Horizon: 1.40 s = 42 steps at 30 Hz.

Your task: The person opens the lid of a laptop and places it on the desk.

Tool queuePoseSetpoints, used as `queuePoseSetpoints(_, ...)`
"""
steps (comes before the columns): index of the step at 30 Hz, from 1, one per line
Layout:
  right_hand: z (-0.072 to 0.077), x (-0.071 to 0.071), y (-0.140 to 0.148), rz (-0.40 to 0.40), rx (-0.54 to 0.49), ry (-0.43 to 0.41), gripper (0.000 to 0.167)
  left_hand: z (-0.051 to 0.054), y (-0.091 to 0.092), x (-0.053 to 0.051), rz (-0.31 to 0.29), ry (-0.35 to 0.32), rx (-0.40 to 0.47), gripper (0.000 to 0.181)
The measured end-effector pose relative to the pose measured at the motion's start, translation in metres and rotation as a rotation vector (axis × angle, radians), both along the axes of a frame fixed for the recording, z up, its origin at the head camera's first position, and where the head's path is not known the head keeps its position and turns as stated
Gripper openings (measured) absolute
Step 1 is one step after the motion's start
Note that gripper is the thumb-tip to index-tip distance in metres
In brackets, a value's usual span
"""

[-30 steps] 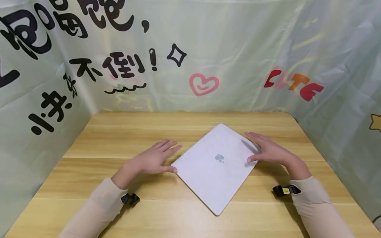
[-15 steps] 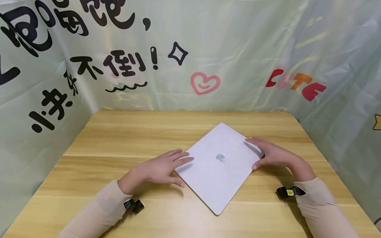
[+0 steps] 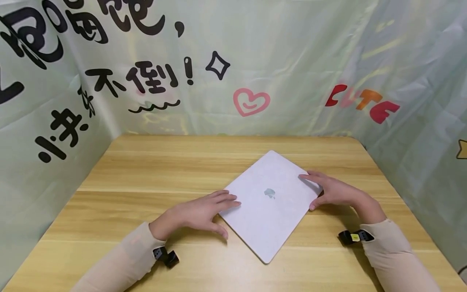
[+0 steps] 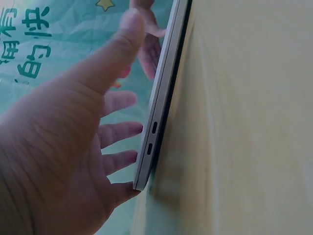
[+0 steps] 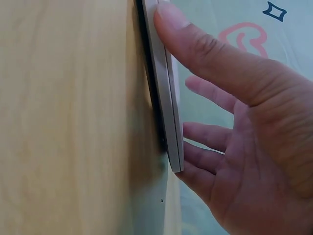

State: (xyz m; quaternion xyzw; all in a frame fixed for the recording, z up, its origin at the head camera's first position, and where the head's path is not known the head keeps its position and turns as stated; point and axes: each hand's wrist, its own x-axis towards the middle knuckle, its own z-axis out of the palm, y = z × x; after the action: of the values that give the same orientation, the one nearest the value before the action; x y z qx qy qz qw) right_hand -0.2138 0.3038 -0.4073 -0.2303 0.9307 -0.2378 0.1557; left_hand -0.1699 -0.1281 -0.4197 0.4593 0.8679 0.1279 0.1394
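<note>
A closed silver laptop [image 3: 262,219] with a logo on its lid lies turned diagonally on the wooden table. Over its left corner are the spread fingers of my left hand [image 3: 200,211], the thumb apart from the edge. Two small ports show in the laptop's side [image 4: 159,112] in the left wrist view, beside my left hand [image 4: 63,142]. At the right corner, my right hand [image 3: 337,192] has its fingers over the lid and its thumb by the edge. The right wrist view shows that thumb of my right hand [image 5: 254,122] against the laptop's side [image 5: 168,98].
The wooden table [image 3: 146,162] has a light cloth backdrop [image 3: 292,48] along its back and sides, printed with black characters, a pink heart and coloured letters. Each wrist wears a small black device, one at the left cuff [image 3: 166,256] and one at the right [image 3: 355,237].
My left hand has moved right and nearer the front edge, its fingers now over the laptop's left corner. My right hand has shifted slightly right and its thumb has moved to the edge.
</note>
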Motion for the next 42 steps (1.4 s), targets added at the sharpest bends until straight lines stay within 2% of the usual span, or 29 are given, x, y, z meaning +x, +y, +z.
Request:
queuePoseSetpoints(4,-0.003,0.002,0.0,-0.006,0.016,0.019,0.1,-0.003,-0.002,-0.002,-0.007,0.021,0.012,0.095)
queuePoseSetpoints(9,-0.004,0.006,0.0,-0.005,0.017,0.057,0.098,-0.007,-0.004,-0.006,-0.004,0.078,0.036,0.086)
queuePoseSetpoints(12,-0.005,0.009,0.0,-0.005,0.009,0.082,0.097,-0.007,-0.005,-0.008,-0.001,0.089,0.058,0.079)
queuePoseSetpoints(24,-0.019,0.012,0.007,-0.018,-0.007,0.131,0.097,-0.01,-0.007,-0.013,-0.011,0.079,0.099,0.067)
queuePoseSetpoints(34,-0.015,0.012,0.0,-0.016,0.015,0.174,0.096,-0.008,-0.014,-0.017,-0.036,0.12,0.173,0.065)
queuePoseSetpoints(37,-0.012,0.014,-0.005,-0.016,0.043,0.18,0.098,-0.008,-0.019,-0.02,-0.028,0.119,0.16,0.065)
queuePoseSetpoints(42,-0.008,0.021,-0.014,-0.016,0.083,0.184,0.099,-0.005,-0.028,-0.025,0.014,0.075,0.119,0.064)
